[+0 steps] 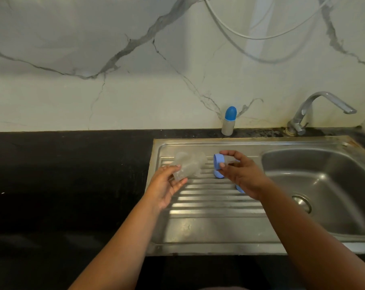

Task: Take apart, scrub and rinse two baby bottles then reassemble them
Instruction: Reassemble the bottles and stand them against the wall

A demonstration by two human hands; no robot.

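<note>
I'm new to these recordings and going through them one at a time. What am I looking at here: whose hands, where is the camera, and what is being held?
There is no machine: a person wears one camera on the head, looking down at both bare hands. The left hand holds a clear bottle body; the right hand pinches a blue collar with its teat, apart from the body. They hover over a steel drainboard beside the sink basin. Blue parts lie under the right hand. A capped bottle stands by the wall, left of the tap.
</note>
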